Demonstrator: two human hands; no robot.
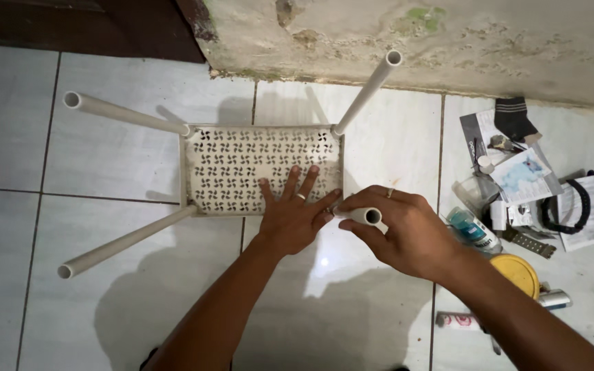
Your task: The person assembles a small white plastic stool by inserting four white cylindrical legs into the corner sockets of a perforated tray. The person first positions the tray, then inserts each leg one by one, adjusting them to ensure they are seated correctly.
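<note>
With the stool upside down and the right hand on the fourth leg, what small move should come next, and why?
Probably keep twisting or pressing the near right leg into its corner socket. The left hand lies flat on the perforated seat underside, bracing it, while the right hand wraps that leg near its open end. The other three legs already stand out from their corners.
</note>
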